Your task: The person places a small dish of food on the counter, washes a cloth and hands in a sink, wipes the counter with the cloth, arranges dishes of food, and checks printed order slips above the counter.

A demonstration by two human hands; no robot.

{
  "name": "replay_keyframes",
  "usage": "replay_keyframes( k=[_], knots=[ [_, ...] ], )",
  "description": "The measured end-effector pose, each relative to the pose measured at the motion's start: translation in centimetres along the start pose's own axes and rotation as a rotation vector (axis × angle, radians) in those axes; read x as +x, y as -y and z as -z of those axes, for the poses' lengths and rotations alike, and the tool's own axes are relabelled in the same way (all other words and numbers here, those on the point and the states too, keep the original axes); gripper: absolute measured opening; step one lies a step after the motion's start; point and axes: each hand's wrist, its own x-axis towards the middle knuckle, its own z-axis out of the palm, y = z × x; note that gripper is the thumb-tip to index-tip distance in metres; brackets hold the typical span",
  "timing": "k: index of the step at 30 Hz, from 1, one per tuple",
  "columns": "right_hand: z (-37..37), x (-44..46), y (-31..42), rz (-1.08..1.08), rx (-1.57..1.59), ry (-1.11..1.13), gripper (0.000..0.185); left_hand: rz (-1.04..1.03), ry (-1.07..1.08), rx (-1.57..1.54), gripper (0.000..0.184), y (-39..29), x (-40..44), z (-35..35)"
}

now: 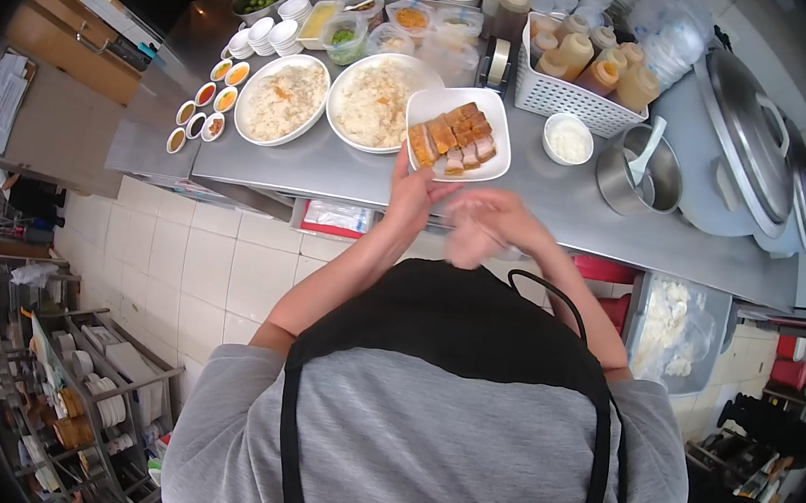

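Observation:
A white square dish (491, 167) with sliced, browned meat (454, 137) on it is held at its lower left edge by my left hand (411, 193), above the front part of the steel counter. My right hand (494, 224) is just right of my left hand, below the dish and apart from it, smeared by motion; whether its fingers hold anything cannot be made out. Beside the dish on the left stand two large white bowls of rice (380, 99) (282, 99). To the right of the dish sits a small white bowl of rice (568, 139).
On the steel counter (332, 174), small sauce cups (205, 94) stand at the left, tubs (347, 37) behind the rice. A white basket (575, 108) of squeeze bottles, a steel pot (640, 168) with a white ladle and a large lidded pot (745, 130) are at the right.

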Motion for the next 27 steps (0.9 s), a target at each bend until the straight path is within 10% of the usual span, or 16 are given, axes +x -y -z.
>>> replay_keyframes(
  k=[2, 5, 8, 18, 20, 27],
  knots=[
    [1.4, -0.3, -1.8, 0.175, 0.109, 0.213, 0.025, 0.004, 0.017, -0.006, 0.065, -0.2, -0.1, 0.2],
    [4.0, -0.7, -5.2, -0.04, 0.536, -0.068, 0.027, 0.02, 0.012, 0.0, 0.061, 0.0, 0.3, 1.3],
    [3.5, -0.1, -4.9, 0.247, 1.247, -0.425, 0.035, 0.155, 0.039, 0.113, 0.05, -1.1, -0.7, 0.6],
    [-0.8, 11.5, -8.4, 0.683, 1.758, 0.521, 0.043, 0.497, 0.353, -0.003, 0.067, -1.7, -0.8, -1.9],
    [-3.0, 5.8, -2.5, 0.238, 1.737, -0.127, 0.042, 0.374, 0.248, -0.04, 0.067, -2.1, -0.8, -2.1],
    [-1.7, 1.3, -4.3, 0.109, 1.468, 0.028, 0.043, 0.11, -0.006, 0.239, 0.07, -2.5, -0.9, 0.7]
  ],
)
